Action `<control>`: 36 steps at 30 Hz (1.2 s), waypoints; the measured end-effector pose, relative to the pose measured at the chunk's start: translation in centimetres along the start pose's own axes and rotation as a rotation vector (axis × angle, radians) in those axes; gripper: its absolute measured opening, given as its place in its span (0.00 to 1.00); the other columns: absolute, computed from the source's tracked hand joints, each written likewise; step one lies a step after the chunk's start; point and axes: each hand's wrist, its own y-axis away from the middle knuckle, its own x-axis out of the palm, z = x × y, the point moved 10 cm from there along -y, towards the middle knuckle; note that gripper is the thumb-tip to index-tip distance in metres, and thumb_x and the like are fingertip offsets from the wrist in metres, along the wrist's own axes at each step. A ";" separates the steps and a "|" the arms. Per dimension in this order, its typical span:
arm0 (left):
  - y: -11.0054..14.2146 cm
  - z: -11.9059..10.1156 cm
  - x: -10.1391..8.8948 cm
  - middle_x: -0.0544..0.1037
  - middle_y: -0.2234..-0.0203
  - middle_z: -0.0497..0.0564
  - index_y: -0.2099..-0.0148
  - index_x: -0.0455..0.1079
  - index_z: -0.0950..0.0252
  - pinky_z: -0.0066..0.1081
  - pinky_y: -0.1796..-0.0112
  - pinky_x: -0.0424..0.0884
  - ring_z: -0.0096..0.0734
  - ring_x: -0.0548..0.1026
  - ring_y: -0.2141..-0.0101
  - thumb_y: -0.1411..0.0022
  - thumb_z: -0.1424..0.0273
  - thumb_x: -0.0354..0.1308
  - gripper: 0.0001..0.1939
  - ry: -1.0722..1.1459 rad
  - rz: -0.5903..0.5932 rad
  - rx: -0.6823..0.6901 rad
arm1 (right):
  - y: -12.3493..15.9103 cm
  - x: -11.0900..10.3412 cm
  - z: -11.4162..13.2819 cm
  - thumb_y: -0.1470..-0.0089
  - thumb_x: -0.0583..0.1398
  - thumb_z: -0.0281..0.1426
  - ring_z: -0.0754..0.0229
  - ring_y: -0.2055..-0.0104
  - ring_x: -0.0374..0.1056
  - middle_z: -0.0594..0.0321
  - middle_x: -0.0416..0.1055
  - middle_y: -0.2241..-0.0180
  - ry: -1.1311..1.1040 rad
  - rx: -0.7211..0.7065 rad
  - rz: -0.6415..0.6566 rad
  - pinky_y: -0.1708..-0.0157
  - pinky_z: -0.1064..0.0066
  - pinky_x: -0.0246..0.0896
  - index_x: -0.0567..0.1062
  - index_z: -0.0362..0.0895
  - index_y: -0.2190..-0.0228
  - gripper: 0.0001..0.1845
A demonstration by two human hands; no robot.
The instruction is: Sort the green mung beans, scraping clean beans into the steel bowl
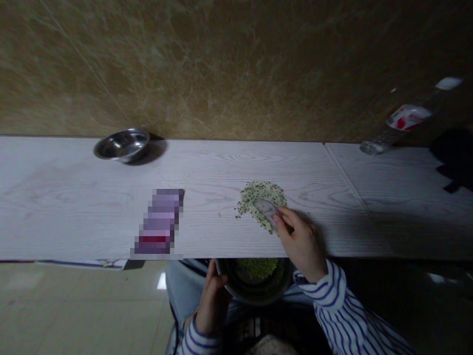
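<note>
My left hand [215, 295] is closed on the rim of a dark-looking bowl [254, 299], thumb over its left edge. The bowl sits just below the table's front edge, above my lap, with small green beans [260, 266] inside. My right hand [301, 241] pinches a greyish, translucent oval piece [265, 206], like a scraper or a flat scoop; its exact kind is unclear. That piece lies over a spread pile of green beans mixed with small white grains [254, 190] on the tabletop, close to the front edge.
An empty-looking steel bowl [123, 146] stands at the back left by the wall. A pixelated purple oblong [160, 219] lies left of the pile. Back right are a clear plastic bottle [408, 117] and a dark object [454, 155]. A seam [349, 182] crosses the white table.
</note>
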 end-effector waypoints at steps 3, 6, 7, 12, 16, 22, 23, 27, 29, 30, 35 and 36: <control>0.0 0.0 0.0 0.84 0.54 0.51 0.49 0.77 0.54 0.43 0.52 0.74 0.50 0.78 0.50 0.50 0.71 0.65 0.24 -0.006 0.003 -0.003 | 0.3 0.2 0.6 0.39 0.59 0.31 0.51 0.64 0.81 0.54 0.84 0.65 -0.014 -0.011 0.017 0.65 0.64 0.76 0.80 0.44 0.57 0.12; 0.1 0.0 0.1 0.84 0.54 0.50 0.49 0.77 0.54 0.43 0.53 0.74 0.51 0.78 0.49 0.49 0.71 0.65 0.23 -0.017 -0.017 -0.009 | 0.6 0.4 1.1 0.39 0.59 0.31 0.51 0.64 0.81 0.55 0.84 0.65 -0.033 -0.018 0.029 0.65 0.64 0.76 0.80 0.44 0.57 0.12; 0.2 -0.1 0.2 0.84 0.54 0.50 0.49 0.77 0.54 0.43 0.53 0.75 0.51 0.77 0.49 0.49 0.71 0.64 0.24 -0.016 -0.021 -0.010 | 0.8 0.4 1.3 0.38 0.59 0.31 0.51 0.64 0.81 0.55 0.84 0.65 -0.038 -0.020 0.031 0.65 0.64 0.76 0.80 0.44 0.57 0.12; 0.5 -0.5 0.9 0.83 0.53 0.50 0.49 0.77 0.54 0.43 0.52 0.75 0.52 0.76 0.47 0.50 0.72 0.64 0.24 -0.016 -0.032 -0.008 | 1.5 0.3 1.5 0.39 0.59 0.31 0.52 0.64 0.81 0.56 0.84 0.65 -0.085 -0.008 0.072 0.66 0.65 0.77 0.80 0.45 0.56 0.12; 0.7 -0.6 0.9 0.84 0.54 0.50 0.48 0.77 0.54 0.43 0.54 0.76 0.52 0.77 0.48 0.50 0.71 0.64 0.24 -0.038 -0.040 -0.003 | 2.1 -1.0 0.0 0.39 0.60 0.33 0.52 0.62 0.81 0.56 0.83 0.63 -0.151 0.038 0.039 0.63 0.65 0.78 0.79 0.45 0.56 0.11; 0.6 -0.4 0.8 0.83 0.53 0.51 0.47 0.76 0.55 0.45 0.53 0.75 0.52 0.78 0.49 0.49 0.72 0.63 0.24 -0.023 -0.038 -0.006 | 3.2 -3.2 -3.5 0.40 0.62 0.35 0.53 0.63 0.81 0.55 0.83 0.63 -0.172 0.096 0.004 0.61 0.63 0.78 0.80 0.45 0.58 0.11; 0.6 -0.3 0.8 0.83 0.53 0.51 0.47 0.76 0.55 0.46 0.52 0.75 0.52 0.77 0.48 0.49 0.72 0.63 0.24 -0.021 -0.036 -0.011 | 3.4 -3.4 -3.9 0.41 0.62 0.35 0.53 0.63 0.81 0.55 0.83 0.64 -0.173 0.098 0.008 0.61 0.63 0.78 0.80 0.45 0.58 0.11; 0.5 -0.2 0.8 0.83 0.52 0.51 0.47 0.77 0.55 0.46 0.49 0.73 0.53 0.76 0.47 0.49 0.71 0.64 0.25 -0.027 -0.020 -0.018 | 4.2 -4.1 -4.6 0.41 0.63 0.35 0.53 0.66 0.80 0.55 0.83 0.65 -0.166 0.104 0.017 0.63 0.64 0.79 0.80 0.45 0.59 0.10; 0.4 -0.1 0.7 0.82 0.52 0.51 0.47 0.76 0.55 0.46 0.48 0.72 0.53 0.76 0.47 0.49 0.71 0.64 0.25 -0.021 -0.017 -0.025 | 4.4 -4.5 -4.6 0.42 0.63 0.36 0.53 0.67 0.80 0.55 0.83 0.66 -0.155 0.114 0.008 0.64 0.64 0.79 0.81 0.45 0.60 0.10; 0.4 0.0 0.6 0.82 0.52 0.52 0.47 0.76 0.55 0.46 0.48 0.72 0.52 0.76 0.47 0.49 0.71 0.64 0.25 -0.018 -0.016 -0.030 | 4.5 -4.7 -4.6 0.42 0.63 0.36 0.53 0.67 0.80 0.55 0.83 0.66 -0.151 0.120 0.002 0.65 0.64 0.79 0.81 0.45 0.61 0.10; 0.4 0.3 0.0 0.83 0.52 0.51 0.47 0.77 0.54 0.44 0.48 0.71 0.50 0.76 0.47 0.49 0.71 0.64 0.24 -0.027 -0.032 -0.043 | 4.5 -5.3 -4.7 0.42 0.63 0.36 0.53 0.68 0.80 0.55 0.83 0.67 -0.132 0.107 -0.010 0.66 0.65 0.79 0.81 0.44 0.61 0.10; 0.4 0.4 -0.1 0.83 0.52 0.50 0.47 0.77 0.54 0.43 0.48 0.71 0.50 0.76 0.47 0.49 0.71 0.64 0.24 -0.027 -0.039 -0.044 | 4.6 -5.4 -4.7 0.42 0.63 0.35 0.53 0.68 0.80 0.55 0.83 0.67 -0.120 0.097 -0.014 0.66 0.65 0.79 0.81 0.44 0.61 0.10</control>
